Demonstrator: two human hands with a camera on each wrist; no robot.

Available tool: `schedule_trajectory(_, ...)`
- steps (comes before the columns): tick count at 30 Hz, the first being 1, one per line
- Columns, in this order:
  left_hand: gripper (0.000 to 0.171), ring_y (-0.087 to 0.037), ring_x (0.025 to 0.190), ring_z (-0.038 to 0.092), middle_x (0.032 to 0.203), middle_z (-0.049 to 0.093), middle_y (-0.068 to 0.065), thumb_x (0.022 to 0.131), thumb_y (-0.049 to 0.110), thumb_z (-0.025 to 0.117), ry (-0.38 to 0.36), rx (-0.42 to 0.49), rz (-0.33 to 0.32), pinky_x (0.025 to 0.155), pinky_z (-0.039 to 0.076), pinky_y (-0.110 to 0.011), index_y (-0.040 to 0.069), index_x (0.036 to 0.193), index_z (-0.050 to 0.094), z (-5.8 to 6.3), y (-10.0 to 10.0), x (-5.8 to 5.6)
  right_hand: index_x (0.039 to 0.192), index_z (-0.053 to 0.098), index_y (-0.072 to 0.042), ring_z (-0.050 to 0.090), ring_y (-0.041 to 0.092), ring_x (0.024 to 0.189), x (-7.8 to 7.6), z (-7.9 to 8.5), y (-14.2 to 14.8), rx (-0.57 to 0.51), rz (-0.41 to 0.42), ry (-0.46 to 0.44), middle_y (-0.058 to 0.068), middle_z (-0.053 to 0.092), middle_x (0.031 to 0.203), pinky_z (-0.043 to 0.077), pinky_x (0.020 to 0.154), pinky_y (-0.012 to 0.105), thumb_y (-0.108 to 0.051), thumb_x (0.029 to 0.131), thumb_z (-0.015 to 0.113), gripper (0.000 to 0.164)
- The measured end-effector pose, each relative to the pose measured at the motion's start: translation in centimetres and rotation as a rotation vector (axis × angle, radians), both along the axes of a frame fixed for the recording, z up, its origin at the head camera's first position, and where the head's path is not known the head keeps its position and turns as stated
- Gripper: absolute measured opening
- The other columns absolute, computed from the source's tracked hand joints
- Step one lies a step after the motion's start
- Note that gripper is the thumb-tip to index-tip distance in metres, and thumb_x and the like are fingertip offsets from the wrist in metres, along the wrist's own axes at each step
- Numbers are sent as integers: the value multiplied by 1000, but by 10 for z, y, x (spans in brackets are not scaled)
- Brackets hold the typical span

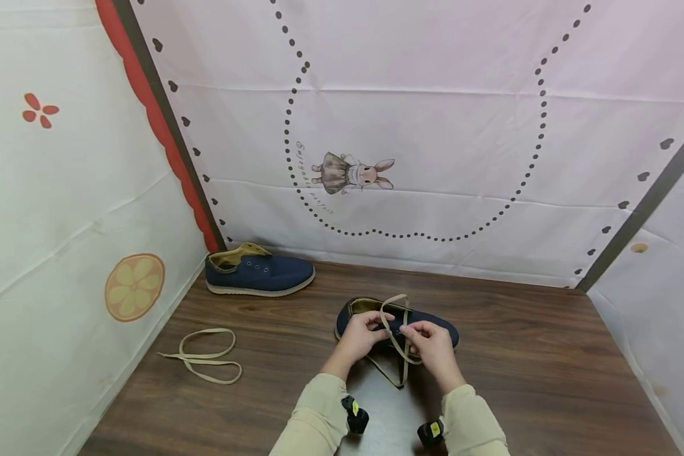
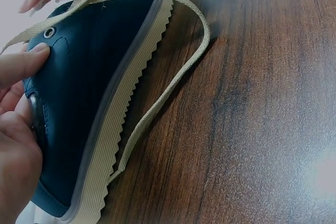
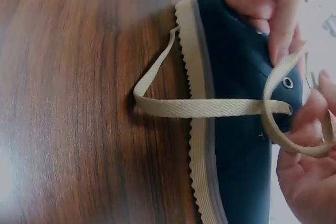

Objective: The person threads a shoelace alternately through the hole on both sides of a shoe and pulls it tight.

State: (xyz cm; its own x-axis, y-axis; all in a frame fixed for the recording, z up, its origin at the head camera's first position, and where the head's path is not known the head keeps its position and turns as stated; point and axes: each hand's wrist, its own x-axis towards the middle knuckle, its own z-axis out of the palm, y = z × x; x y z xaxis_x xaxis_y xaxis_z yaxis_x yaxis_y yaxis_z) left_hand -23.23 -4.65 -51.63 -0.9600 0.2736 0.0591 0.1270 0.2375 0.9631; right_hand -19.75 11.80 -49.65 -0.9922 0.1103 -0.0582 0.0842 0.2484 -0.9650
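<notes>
A navy canvas shoe (image 1: 436,324) with a cream ridged sole lies on the table, its toe to the right in the head view. My left hand (image 1: 360,332) grips its eyelet flap, the thumb beside a metal eyelet (image 2: 49,32) and fingers inside the opening. A flat beige shoelace (image 3: 210,108) passes through an eyelet near the toe, crosses the shoe's side and trails onto the table. Over the eyelets, my right hand (image 1: 433,348) pinches a looped stretch of this lace between thumb and fingers. The lace's tip is hidden among the fingers.
A matching navy shoe (image 1: 287,277), with no lace in its eyelets, stands at the back left by the cloth wall. Another beige shoelace (image 1: 213,363) lies looped on the wooden table (image 1: 547,367) at left. Printed cloth walls (image 1: 433,139) enclose the back and sides.
</notes>
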Motion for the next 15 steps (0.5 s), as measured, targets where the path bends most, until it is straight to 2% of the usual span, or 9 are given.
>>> schedule_trajectory(4,20,-22,101,61,98,66,-4,82,5,69,-22,-6,-3,81,48,-33,7,102,69,1,-1,1,91,71,0,61,18,66,5,1,1,-20,42,-51,8,66,75,50,60,30,-11,84,69,14)
schedule_trajectory(6,20,-25,99,62,98,66,-8,82,2,68,-31,3,-4,79,49,-34,4,102,68,11,-2,7,93,72,-2,63,19,70,6,1,2,0,48,-55,8,68,79,51,61,31,-10,83,69,13)
schedule_trajectory(7,20,-23,98,62,97,66,-7,82,3,68,-37,4,-4,78,49,-32,4,102,68,11,-2,8,93,72,-3,63,19,70,7,1,2,13,43,-50,8,68,79,50,60,31,-9,82,70,13)
schedule_trajectory(11,20,-21,95,63,96,66,-7,83,2,67,-62,17,-11,77,49,-32,4,103,68,12,-1,7,88,70,-4,63,17,67,7,0,1,84,-8,28,4,68,75,48,56,26,-8,79,73,11)
schedule_trajectory(13,20,-17,94,63,95,66,-4,83,3,68,-73,24,-12,76,49,-29,6,103,68,3,-1,2,86,66,-5,62,15,64,8,-2,-2,142,-20,91,2,67,71,46,55,24,-7,78,74,11)
schedule_trajectory(15,21,-18,95,63,96,66,-5,83,3,68,-74,34,-12,75,49,-29,5,104,68,3,0,1,86,62,-6,61,13,63,9,-3,-6,212,-22,167,0,66,69,46,55,24,-7,78,73,14)
